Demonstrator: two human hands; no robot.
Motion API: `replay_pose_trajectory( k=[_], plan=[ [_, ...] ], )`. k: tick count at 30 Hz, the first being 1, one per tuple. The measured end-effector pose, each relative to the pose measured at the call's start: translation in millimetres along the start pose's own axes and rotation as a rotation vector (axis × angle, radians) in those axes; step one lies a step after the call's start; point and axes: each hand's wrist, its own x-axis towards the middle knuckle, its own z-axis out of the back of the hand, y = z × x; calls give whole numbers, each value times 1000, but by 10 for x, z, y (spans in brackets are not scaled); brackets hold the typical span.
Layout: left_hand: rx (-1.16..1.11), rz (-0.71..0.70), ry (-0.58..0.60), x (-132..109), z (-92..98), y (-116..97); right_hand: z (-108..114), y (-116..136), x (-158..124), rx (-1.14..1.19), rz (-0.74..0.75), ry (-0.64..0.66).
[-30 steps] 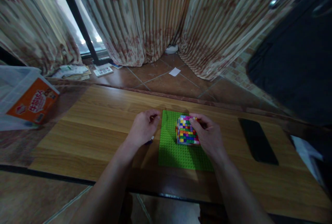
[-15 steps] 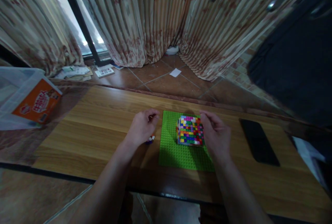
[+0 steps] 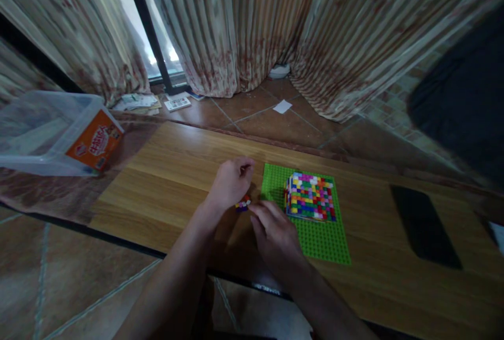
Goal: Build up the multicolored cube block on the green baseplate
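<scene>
A block of many small coloured bricks (image 3: 311, 197) stands on a green studded baseplate (image 3: 323, 243). Just left of the plate lies a small pile of loose bricks (image 3: 242, 204) on the wooden table. My left hand (image 3: 232, 182) is above and left of that pile, fingers curled together; whatever they grip is too small to make out. Over the plate's left edge reaches my right hand (image 3: 275, 227), its fingertips at the right side of the pile. Whether its fingers have pinched a brick cannot be seen.
A clear plastic box (image 3: 51, 140) with an orange label stands at the far left. A black phone-like slab (image 3: 425, 224) lies on the table (image 3: 157, 172) at the right. Beyond the table are papers (image 3: 137, 103) on the floor and striped curtains.
My right hand has left the brick block and moved left to the loose bricks. My left hand stays near the pile, fingers still curled. The view has shifted, moving the scene rightward.
</scene>
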Motion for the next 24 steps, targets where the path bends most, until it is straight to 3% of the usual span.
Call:
replay_pose_trajectory(
  k=[9, 17, 24],
  plan=[
    [2, 7, -12, -2, 70, 5, -211, -136, 66, -63, -82, 60],
    [-18, 26, -16, -27, 138, 21, -191, -118, 173, -234, -77, 258],
    [8, 16, 1, -44, 128, 31, -229, -190, 95, -178, -44, 187]
  ],
)
